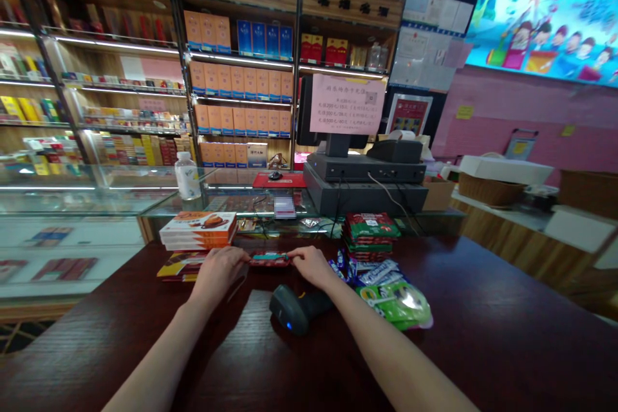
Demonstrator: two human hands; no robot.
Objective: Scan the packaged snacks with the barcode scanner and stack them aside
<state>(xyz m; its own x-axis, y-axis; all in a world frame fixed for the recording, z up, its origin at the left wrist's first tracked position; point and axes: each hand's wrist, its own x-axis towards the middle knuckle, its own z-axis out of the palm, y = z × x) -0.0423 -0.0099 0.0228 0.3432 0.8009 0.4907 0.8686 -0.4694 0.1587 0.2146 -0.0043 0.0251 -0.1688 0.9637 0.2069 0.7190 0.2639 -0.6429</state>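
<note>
Between my two hands lies a flat red packet with a teal band (pixel 269 259), low over the dark table. My left hand (pixel 218 270) is closed on its left end, beside a stack of white and orange boxes (pixel 200 228) and some flat yellow and brown packs (pixel 181 266). The right end is pinched by the fingers of my right hand (pixel 311 264). A dark barcode scanner (pixel 290 310) with a lit blue spot rests on the table, its handle partly under my right forearm. Right of that hand are blue snack packs (pixel 379 271) and a green bag (pixel 398 304).
A stack of green and red packs (pixel 371 232) stands behind the snacks. Beyond the brown table (pixel 232 367) is a glass counter bearing a bottle (pixel 187 177), a mouse (pixel 275 176) and a register with a pink sign (pixel 346 104). Shelves of boxes line the back wall.
</note>
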